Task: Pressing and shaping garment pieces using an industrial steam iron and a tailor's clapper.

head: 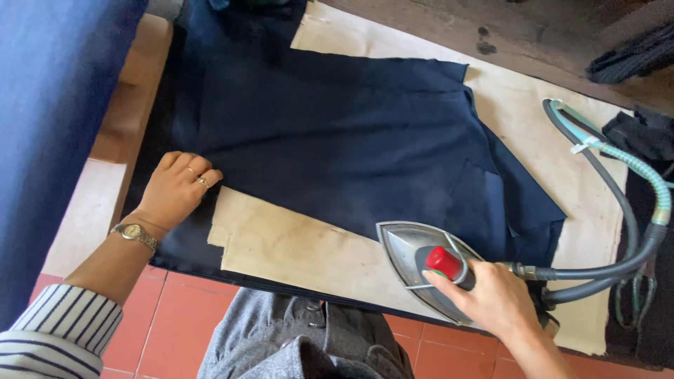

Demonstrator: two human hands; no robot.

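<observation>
Head view, item one: my left hand (177, 188), with rings on the fingers and a gold wristwatch (135, 234) on the wrist, lies flat and open on the near-left edge of the dark navy cloth garment (337, 140), which is spread across the beige padded pressing board (295, 245). Item two: my right hand (491, 298) is closed around the handle of the grey metal steam iron with a red knob (414, 256), its pointed sole resting at the garment's near edge where cloth meets the board; grey and teal hoses (618, 203) trail from its rear to the right.
</observation>
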